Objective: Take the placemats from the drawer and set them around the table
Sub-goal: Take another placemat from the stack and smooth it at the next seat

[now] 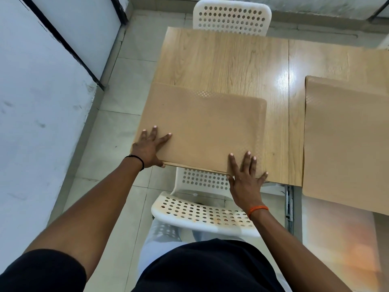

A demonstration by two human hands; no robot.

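Both the left hand (150, 147) and the right hand (245, 174) lay flat with fingers spread on a placemat (202, 131) at the desk (221, 60) edge, another placemat (345, 140) already lying beyond the right hand, so I judged places remained unset.

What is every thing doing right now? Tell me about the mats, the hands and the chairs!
Near mat: flat on the table, at its near left corner.
Right mat: on the table, its near end hanging past the edge.
Left hand: fingers spread, pressing the near mat.
Right hand: fingers spread, pressing the near mat.
Near chair: empty, seat under the table edge.
Far chair: empty, at the table.
Table: shiny, bare in the middle.
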